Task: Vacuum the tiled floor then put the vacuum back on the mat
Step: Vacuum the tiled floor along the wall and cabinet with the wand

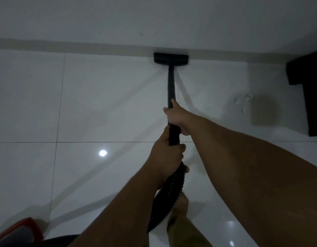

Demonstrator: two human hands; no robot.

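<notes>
Here, the vacuum's black floor head [170,57] is pressing against the baseboard [83,47] at the far edge of the tiled floor [29,97]. The right hand [177,118] is gripping the wand [171,82] above the left hand [167,154], which is clutching the ribbed hose [168,191]. A dark cabinet [307,90] is standing at right.

Two hands [173,120] — one vacuum wand [170,82], one hose [169,191], one foot [181,205].
</notes>
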